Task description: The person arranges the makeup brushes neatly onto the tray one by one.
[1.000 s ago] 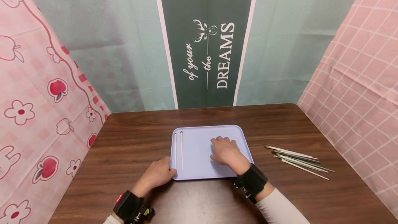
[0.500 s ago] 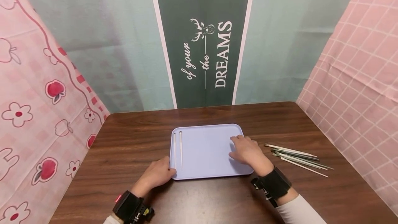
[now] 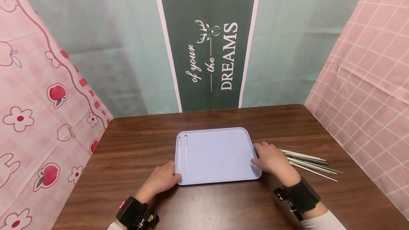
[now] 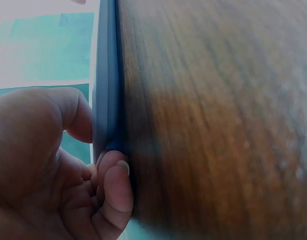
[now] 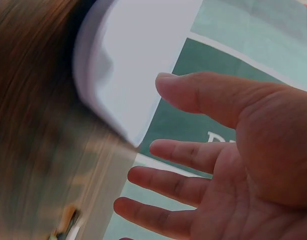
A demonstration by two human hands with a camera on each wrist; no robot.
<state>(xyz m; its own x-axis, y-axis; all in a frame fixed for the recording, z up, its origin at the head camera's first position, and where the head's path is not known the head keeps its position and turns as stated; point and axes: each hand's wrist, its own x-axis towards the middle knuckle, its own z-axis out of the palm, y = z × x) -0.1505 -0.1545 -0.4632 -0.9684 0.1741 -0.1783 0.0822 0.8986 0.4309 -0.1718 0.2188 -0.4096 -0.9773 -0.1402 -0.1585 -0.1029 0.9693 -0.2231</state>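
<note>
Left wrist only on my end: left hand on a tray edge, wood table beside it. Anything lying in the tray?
Observer: Yes. Head view shows two thin white sticks in the tray, side by side along its left end.

Operator: Right hand, is it gripping too?

Observer: Doesn't look like it. In the right wrist view, the right hand has its fingers out straight, not wrapped round the rim. Can't tell whether it touches.

Operator: More sticks anywhere?

Observer: Yes, a loose bunch of white and green sticks on the table, right of the tray, near ends hidden by that hand.
</note>
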